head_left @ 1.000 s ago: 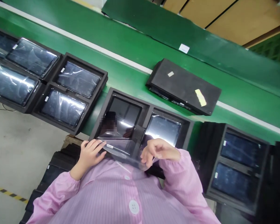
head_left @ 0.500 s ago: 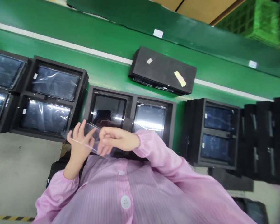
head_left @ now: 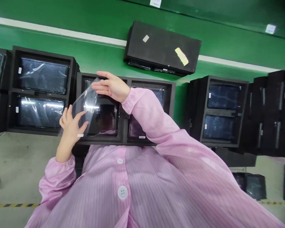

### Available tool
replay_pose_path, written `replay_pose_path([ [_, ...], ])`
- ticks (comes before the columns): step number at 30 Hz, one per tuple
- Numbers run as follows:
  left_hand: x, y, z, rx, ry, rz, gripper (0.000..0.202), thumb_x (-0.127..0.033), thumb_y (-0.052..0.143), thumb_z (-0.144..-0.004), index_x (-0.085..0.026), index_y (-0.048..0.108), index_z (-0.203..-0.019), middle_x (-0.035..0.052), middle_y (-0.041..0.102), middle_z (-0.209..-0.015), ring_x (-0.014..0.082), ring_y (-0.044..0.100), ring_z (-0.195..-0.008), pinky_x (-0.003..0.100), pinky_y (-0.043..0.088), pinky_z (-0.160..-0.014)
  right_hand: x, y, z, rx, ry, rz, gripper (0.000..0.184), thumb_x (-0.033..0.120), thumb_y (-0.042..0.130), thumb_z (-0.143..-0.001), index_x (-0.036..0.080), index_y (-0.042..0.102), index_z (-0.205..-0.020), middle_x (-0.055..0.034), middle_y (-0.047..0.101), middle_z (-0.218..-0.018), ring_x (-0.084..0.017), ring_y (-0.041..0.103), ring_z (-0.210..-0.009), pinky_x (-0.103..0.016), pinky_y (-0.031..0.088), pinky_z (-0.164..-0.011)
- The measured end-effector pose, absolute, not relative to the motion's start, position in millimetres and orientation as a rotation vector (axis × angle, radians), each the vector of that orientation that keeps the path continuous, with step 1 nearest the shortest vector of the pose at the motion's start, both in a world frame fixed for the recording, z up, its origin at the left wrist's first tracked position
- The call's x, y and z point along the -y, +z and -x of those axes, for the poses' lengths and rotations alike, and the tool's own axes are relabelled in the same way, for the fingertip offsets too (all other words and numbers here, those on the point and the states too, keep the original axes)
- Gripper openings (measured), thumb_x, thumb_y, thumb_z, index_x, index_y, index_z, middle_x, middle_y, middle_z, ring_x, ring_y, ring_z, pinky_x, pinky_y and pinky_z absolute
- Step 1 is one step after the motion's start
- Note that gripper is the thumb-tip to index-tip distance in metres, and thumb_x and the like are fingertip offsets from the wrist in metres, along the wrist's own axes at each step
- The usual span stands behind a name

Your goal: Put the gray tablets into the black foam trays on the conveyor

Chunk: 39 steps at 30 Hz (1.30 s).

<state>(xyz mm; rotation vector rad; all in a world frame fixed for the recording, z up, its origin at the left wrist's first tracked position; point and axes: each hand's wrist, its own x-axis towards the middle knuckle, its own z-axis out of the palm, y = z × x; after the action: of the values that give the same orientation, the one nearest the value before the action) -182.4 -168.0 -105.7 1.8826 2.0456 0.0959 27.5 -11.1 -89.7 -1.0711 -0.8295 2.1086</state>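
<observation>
A clear plastic film (head_left: pixel 86 103) is held up in front of me between both hands. My left hand (head_left: pixel 71 123) grips its lower edge near a small white tab. My right hand (head_left: pixel 111 86) pinches its upper right edge, fingers stretched to the left. Behind the film lies a black two-pocket foam tray (head_left: pixel 125 110) on the green conveyor belt (head_left: pixel 104 60). Its left pocket holds a dark glossy screen; its right pocket is partly hidden by my pink sleeve.
More black trays with film-covered screens sit to the left (head_left: pixel 41 90) and right (head_left: pixel 219 110). A black tray (head_left: pixel 162 49) with tape patches lies upside down further back on the belt. Dark stacked trays (head_left: pixel 273 114) stand at the far right. Grey floor lies lower left.
Both hands have lifted the film from low near my chest and spread it out upright in front of the tray. The view has shifted right and down.
</observation>
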Motion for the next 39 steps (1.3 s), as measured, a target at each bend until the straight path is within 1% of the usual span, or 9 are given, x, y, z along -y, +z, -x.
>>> replay_pose_path([
  [5,163.3,-104.5,187.9,-2.030,0.050,-1.914,0.048,-0.040,0.060,-0.089,-0.027,0.059,-0.135,0.0155,0.018,-0.167,0.0451,0.015,-0.153,0.070,0.019,-0.117,16.0,-105.5,-63.6,0.802,2.067,1.140,0.050,0.008,0.045,-0.095,0.015,0.041,-0.144,-0.0061,0.075,-0.105,-0.015,0.073,-0.099,-0.041,0.057,-0.100],
  [10,164.5,-97.9,179.5,-2.073,-0.010,-1.919,0.049,-0.037,0.058,-0.091,-0.026,0.057,-0.139,0.0190,0.018,-0.166,0.0455,0.015,-0.153,0.070,0.019,-0.116,26.5,-120.7,-123.0,0.939,1.816,1.208,0.037,0.014,0.048,-0.093,0.019,0.053,-0.130,-0.0057,0.072,-0.118,-0.017,0.073,-0.098,-0.043,0.058,-0.095],
  [15,172.4,-98.8,153.1,-2.044,0.010,-2.086,0.044,-0.023,0.047,-0.094,-0.020,0.059,-0.136,0.0218,0.027,-0.162,0.0425,0.024,-0.151,0.067,0.023,-0.115,35.4,-143.9,-203.8,1.309,1.106,1.576,0.029,0.012,0.043,-0.092,0.016,0.063,-0.112,-0.0046,0.073,-0.095,-0.016,0.070,-0.079,-0.042,0.059,-0.087],
  [18,177.1,-103.2,127.8,-1.954,0.043,-2.141,0.043,-0.022,0.046,-0.094,-0.018,0.060,-0.135,0.0215,0.037,-0.156,0.0408,0.032,-0.146,0.063,0.029,-0.113,41.7,-154.5,-242.7,1.650,0.589,1.766,0.025,0.014,0.045,-0.091,0.016,0.068,-0.102,-0.0067,0.070,-0.089,-0.022,0.067,-0.090,-0.049,0.053,-0.095],
  [21,180.5,-109.1,101.6,-1.844,0.090,-2.151,0.052,-0.029,0.051,-0.093,-0.014,0.050,-0.143,0.0223,0.048,-0.147,0.0409,0.041,-0.138,0.060,0.034,-0.110,49.1,-160.1,-257.1,1.960,0.371,1.855,0.020,0.017,0.051,-0.089,0.016,0.071,-0.096,-0.0114,0.067,-0.096,-0.032,0.060,-0.106,-0.060,0.046,-0.099],
  [25,182.9,-117.6,71.6,-1.664,0.249,-2.148,0.071,-0.035,0.052,-0.094,-0.007,0.026,-0.154,0.0199,0.061,-0.130,0.0340,0.055,-0.121,0.055,0.041,-0.108,53.7,-162.2,-255.6,2.070,0.311,1.957,0.019,0.022,0.058,-0.088,0.014,0.070,-0.101,-0.0150,0.062,-0.108,-0.039,0.053,-0.114,-0.066,0.042,-0.096],
  [32,181.9,-131.8,43.4,-1.420,0.270,-2.314,0.052,-0.033,0.048,-0.095,-0.012,0.048,-0.143,0.0199,0.056,-0.142,0.0328,0.050,-0.134,0.051,0.040,-0.112,60.0,-138.3,-259.2,2.073,0.458,1.870,0.008,0.020,0.063,-0.085,0.017,0.070,-0.088,-0.0135,0.065,-0.111,-0.035,0.055,-0.113,-0.054,0.044,-0.100],
  [35,182.6,-135.8,38.8,-1.492,0.212,-2.286,0.064,-0.038,0.053,-0.092,-0.007,0.043,-0.147,0.0237,0.049,-0.149,0.0370,0.045,-0.140,0.054,0.036,-0.114,93.1,-111.1,-234.6,2.042,0.659,1.795,0.008,0.013,0.059,-0.085,0.017,0.066,-0.083,-0.0097,0.070,-0.098,-0.028,0.064,-0.101,-0.045,0.047,-0.096],
  [39,186.7,-144.4,35.9,-1.591,0.223,-2.229,0.083,-0.043,0.060,-0.084,-0.008,0.031,-0.154,0.0253,0.033,-0.160,0.0412,0.030,-0.150,0.059,0.024,-0.119,157.8,-77.3,-178.5,1.880,1.215,1.398,0.006,0.020,0.055,-0.093,0.019,0.061,-0.092,-0.0018,0.071,-0.086,-0.018,0.069,-0.079,-0.032,0.052,-0.079],
])
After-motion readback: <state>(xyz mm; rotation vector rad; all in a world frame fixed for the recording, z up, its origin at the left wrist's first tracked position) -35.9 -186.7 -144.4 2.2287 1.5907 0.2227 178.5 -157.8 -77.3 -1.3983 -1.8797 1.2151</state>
